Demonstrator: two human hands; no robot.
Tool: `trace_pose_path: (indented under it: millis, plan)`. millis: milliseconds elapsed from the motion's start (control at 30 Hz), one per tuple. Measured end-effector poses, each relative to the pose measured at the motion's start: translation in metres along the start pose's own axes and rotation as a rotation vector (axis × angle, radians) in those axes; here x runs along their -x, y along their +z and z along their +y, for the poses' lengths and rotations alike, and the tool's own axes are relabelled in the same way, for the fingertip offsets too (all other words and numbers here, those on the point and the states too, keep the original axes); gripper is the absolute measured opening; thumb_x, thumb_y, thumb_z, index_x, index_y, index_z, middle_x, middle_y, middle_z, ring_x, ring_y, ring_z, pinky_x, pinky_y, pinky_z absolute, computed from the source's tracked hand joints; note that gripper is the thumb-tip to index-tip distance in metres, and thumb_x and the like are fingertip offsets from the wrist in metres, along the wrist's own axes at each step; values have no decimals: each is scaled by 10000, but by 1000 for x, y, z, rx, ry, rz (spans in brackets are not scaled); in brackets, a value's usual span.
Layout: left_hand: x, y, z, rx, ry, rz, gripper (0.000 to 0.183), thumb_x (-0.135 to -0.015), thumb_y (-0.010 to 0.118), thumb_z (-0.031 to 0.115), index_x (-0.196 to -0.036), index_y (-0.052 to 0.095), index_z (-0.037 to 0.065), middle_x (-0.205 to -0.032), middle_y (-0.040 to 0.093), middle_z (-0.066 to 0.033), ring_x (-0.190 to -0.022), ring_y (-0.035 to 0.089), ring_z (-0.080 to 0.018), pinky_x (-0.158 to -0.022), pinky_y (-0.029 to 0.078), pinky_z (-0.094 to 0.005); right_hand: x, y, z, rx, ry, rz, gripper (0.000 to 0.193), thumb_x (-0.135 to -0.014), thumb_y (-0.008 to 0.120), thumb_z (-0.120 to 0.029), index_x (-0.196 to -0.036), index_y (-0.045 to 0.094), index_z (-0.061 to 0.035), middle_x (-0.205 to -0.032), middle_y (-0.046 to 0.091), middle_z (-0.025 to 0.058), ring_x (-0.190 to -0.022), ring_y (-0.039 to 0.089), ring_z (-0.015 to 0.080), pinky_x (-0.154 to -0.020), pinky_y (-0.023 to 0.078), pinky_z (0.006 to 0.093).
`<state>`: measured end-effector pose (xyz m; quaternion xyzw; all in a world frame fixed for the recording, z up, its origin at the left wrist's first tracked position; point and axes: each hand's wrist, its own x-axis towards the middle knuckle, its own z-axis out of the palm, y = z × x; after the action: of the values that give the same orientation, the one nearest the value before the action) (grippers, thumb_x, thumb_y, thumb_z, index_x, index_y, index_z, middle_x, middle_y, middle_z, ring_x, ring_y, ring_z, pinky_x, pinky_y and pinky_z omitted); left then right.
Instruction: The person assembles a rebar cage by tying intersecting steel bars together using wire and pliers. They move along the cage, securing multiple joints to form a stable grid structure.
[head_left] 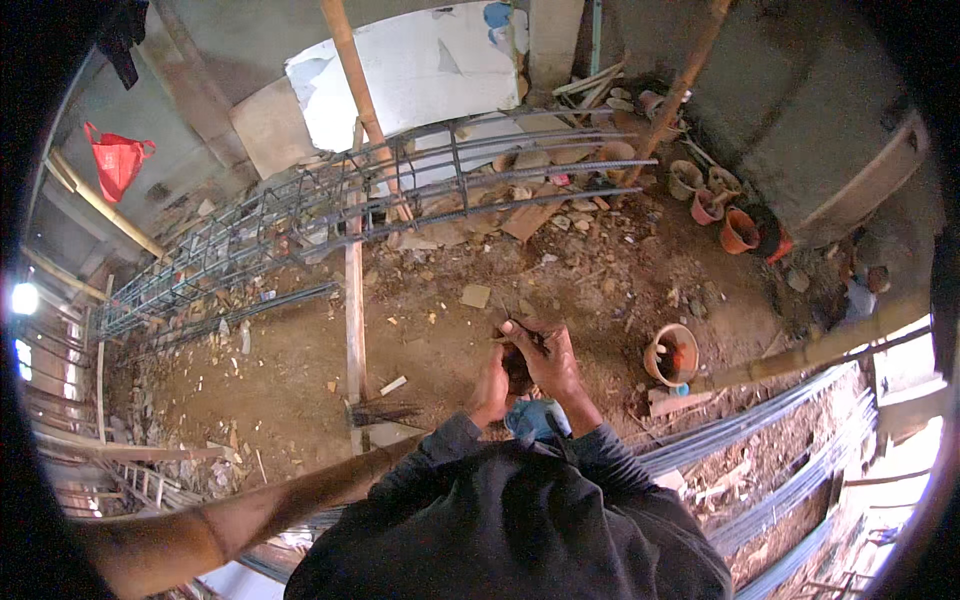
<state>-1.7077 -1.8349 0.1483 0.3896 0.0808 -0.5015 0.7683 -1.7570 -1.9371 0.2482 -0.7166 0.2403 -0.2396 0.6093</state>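
My left hand (491, 388) and my right hand (556, 365) come together in front of my body, above the dirt floor. The right thumb points up and left, and its fingers are bent in a closed grip. Curled toward the right hand, the left fingers are partly hidden behind it. Something small, dark and thin seems to be between the hands, too unclear to name. Below them, between my forearms, a light-blue object (535, 418) shows. A bundle of dark thin rods or wires (386, 413) lies to the left, across a wooden plank (354, 300).
A long rebar cage (380, 200) stretches across the far side, beside an upright bamboo pole (362, 85). A bucket (672, 355) stands at right; several more, including an orange bucket (739, 231), are farther back. Rebar bundles (760, 420) lie near right. Another person (862, 295) is at far right.
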Motion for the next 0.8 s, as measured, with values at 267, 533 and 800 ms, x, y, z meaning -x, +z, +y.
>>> trace_pose_path:
  millis: [267,533,800]
  plan:
    - [-78,43,50,-327,532,132,498,-1041,601,379,-1396,561,32,-1312,642,-69,-1189,588,-176,-1019,472,-339,-126,-20,-7,-21,-23,-175,273,-985,704,-244,-1092,755,2,-875,763,95,-744,676,114,-682,547,313]
    - [-65,76,161,-328,571,192,418,-1077,551,346,-1312,637,11,-1248,665,-47,-1155,599,-161,-1044,445,-320,-164,11,-4,244,-159,-305,201,-974,650,-80,-1122,706,43,-967,747,155,-863,696,192,-789,551,347]
    - [-115,-29,175,90,474,256,346,-1009,673,337,-1216,680,60,-1166,707,-59,-1044,663,-184,-905,547,-340,-218,105,76,192,383,-542,282,-963,692,-229,-1157,688,-24,-1009,709,77,-911,642,163,-789,521,328]
